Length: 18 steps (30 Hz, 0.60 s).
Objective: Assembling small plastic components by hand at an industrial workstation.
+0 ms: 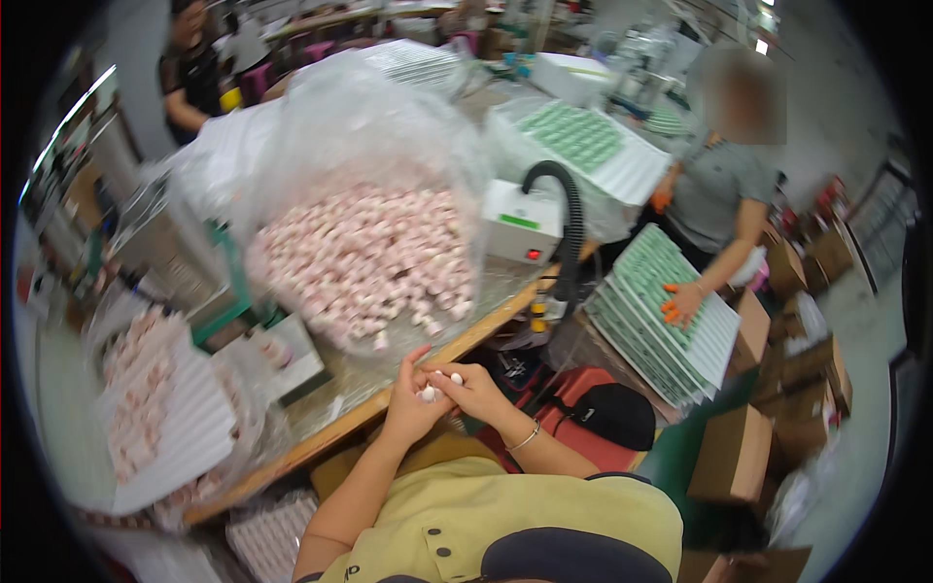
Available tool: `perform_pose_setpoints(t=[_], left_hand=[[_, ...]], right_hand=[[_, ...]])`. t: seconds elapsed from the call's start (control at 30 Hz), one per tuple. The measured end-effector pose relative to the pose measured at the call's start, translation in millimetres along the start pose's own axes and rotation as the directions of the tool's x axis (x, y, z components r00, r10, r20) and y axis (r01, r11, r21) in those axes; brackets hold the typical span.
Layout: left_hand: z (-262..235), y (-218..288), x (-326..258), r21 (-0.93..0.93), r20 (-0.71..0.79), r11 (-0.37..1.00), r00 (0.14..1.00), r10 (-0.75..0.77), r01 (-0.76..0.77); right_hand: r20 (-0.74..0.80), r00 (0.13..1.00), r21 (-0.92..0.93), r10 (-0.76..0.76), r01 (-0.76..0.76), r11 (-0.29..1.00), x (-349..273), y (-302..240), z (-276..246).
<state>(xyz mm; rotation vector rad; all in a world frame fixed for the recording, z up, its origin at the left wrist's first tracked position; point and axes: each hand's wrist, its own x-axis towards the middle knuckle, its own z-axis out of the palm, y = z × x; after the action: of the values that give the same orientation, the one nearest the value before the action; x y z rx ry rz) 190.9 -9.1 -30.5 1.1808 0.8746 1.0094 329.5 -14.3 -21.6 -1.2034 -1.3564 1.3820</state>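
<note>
In front of my body, just off the bench edge, my two hands meet. My left hand (410, 408) is cupped, with small white rounded pieces (428, 394) in its palm. Pressed against it is my right hand (478, 393), its fingers curled round another small white piece (457, 378). What the pieces are is too small to tell. Beyond my hands, a heap of small pink-and-white pieces (374, 255) spills from a big clear plastic bag (360, 107). A small grey machine (296, 361) with one pink piece on it stands left of my hands.
A white box with a red switch (515, 238) and a black hose (573, 214) stands right of the heap. White trays (199, 418) with pink pieces lie left. At right, a person in orange finger covers touches stacked green-filled trays (651, 291). Cartons (731, 452) line the floor.
</note>
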Motion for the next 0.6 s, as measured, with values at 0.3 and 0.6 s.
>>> perform_pose_setpoints(t=[0.3, 0.6], left_hand=[[94.4, -49.7, 84.7, 0.104, 0.291, 0.995, 0.956, -0.029, -0.001], [130.3, -81.3, 122.9, 0.215, 0.423, 0.976, 0.899, -0.113, 0.021]], right_hand=[[-0.422, 0.874, 0.3, 0.242, -0.117, 0.947, -6.4, 50.6, -103.9], [-0.511, 0.799, 0.353, 0.318, -0.142, 0.925, -9.7, 69.8, -143.8]])
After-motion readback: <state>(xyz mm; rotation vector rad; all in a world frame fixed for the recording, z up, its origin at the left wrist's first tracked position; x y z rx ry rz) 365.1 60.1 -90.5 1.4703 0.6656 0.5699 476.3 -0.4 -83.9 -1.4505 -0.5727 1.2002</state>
